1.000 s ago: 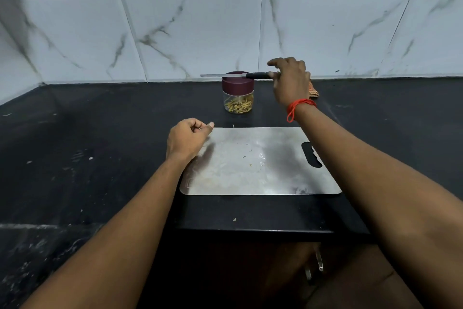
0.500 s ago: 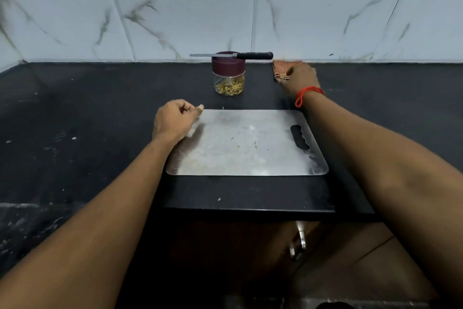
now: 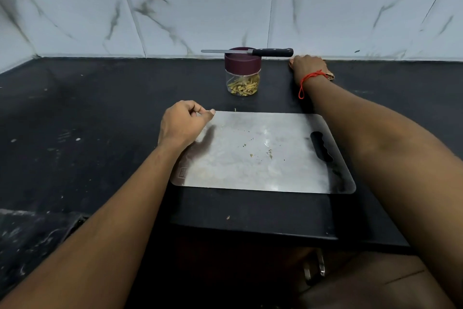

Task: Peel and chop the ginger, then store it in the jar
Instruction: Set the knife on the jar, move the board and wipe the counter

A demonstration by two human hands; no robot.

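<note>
L hand [image 3: 183, 124] fist, R hand [image 3: 308, 68] fwd

A black stone countertop [image 3: 100, 120] fills most of the view, its dull surface flecked with pale specks and smears, thickest toward the left edge. Along its back edge rises a wall [image 3: 200, 3] of large white glossy tiles veined in grey like marble, with thin dark grout lines [image 3: 129, 8] slanting between them. At the back left corner a second tiled wall [image 3: 12, 40] meets the first. Below the countertop's front edge stands a dark brown cabinet [image 3: 250, 271] in deep shade, with a small metal handle [image 3: 315, 270] catching a glint. The light is dim, cool and even, leaving a faint sheen on the tiles.
</note>
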